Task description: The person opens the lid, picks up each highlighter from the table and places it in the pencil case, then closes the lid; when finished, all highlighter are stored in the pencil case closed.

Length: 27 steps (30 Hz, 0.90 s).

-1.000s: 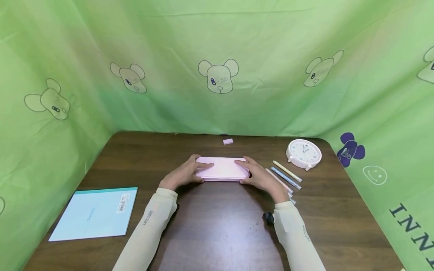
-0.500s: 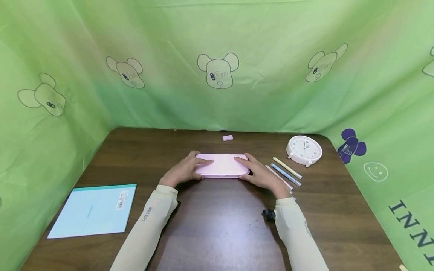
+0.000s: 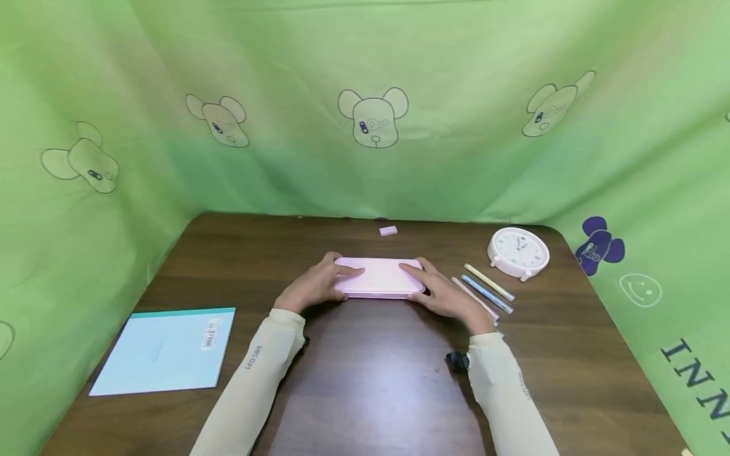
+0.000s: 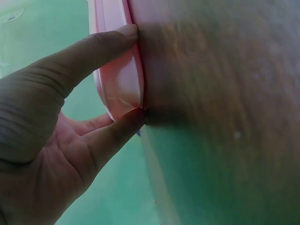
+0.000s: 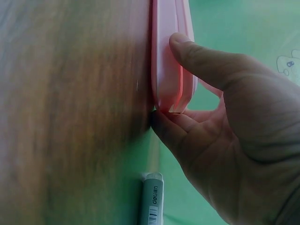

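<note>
A pink pencil case (image 3: 382,275) lies lengthwise across the wooden table with its lid down, held at both ends. At its left end my left hand (image 3: 315,286) grips it, the thumb on the near side, one finger over the top and others round the end. On the opposite end my right hand (image 3: 450,297) holds it in much the same way. In the left wrist view, the thumb presses the side of the pencil case (image 4: 123,75) and a fingertip touches its lower corner. The right wrist view shows the thumb against the pencil case (image 5: 169,70) and fingers under its end.
Several pastel highlighter pens, among them a yellow pen (image 3: 489,282) and a blue pen (image 3: 487,294), lie right of my right hand. A white clock (image 3: 519,252) sits behind them. A small eraser (image 3: 388,230) lies at the back. On the left is a light-blue notebook (image 3: 162,351).
The head view has shifted slightly, so everything sits a little higher in it. Both hands keep their hold on the pencil case, which stays in the same spot on the table.
</note>
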Motion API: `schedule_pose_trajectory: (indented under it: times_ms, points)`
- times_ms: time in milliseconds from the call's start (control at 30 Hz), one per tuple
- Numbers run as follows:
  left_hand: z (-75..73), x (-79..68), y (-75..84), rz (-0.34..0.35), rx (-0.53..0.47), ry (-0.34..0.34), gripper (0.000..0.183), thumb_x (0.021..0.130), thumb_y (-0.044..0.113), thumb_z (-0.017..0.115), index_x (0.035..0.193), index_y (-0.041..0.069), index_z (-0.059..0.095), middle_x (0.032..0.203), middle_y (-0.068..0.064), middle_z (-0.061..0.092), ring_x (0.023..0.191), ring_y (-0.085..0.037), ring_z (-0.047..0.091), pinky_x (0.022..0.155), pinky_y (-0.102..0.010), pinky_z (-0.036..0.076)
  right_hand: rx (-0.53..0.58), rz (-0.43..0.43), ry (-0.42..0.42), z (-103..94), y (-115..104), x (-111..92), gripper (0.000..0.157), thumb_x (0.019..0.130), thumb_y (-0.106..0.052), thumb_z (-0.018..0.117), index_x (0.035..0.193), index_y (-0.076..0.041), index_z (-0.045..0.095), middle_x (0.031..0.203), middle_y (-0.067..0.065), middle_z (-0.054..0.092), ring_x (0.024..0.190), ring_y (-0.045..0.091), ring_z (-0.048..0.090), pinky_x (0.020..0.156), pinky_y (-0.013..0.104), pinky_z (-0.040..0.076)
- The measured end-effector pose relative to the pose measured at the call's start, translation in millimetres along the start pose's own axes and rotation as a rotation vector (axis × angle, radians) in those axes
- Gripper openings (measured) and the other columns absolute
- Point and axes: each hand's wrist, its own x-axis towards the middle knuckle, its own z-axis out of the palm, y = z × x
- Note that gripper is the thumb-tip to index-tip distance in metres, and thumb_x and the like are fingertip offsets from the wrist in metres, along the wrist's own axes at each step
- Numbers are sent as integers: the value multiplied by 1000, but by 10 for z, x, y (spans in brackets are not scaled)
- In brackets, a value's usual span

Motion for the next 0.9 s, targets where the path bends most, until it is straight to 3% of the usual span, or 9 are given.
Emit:
schedule_pose_trajectory:
  times_ms: [333,600,767,900]
  points:
    - [27,36,3,-13,-2,-5,69,94,14,88,156,29,61,162,-27,38,131,-42,60,108,-52,52,13,5,-31,-30,50,-6,67,107,-7,66,168,-2,37,168,41,23,158,57,21,124,68,26]
    - [38,8,27,-12,-4,11,69,94,13,88,156,28,61,162,-25,39,130,-41,61,106,-51,53,-3,1,-41,-66,19,-32,64,109,-12,64,167,-3,39,167,40,25,156,58,26,122,70,28]
    - [79,-2,22,2,-24,-8,71,94,13,87,157,28,60,162,-26,38,139,-43,55,111,-52,50,25,42,-56,-89,17,-97,63,110,-17,64,167,-4,40,169,42,22,156,58,25,121,71,28]
    - [38,-15,-4,6,-47,23,72,93,12,88,158,26,60,161,-26,40,142,-42,52,114,-54,47,33,22,-44,-102,30,-38,64,110,-20,66,167,-6,41,169,40,24,155,57,29,121,70,29]
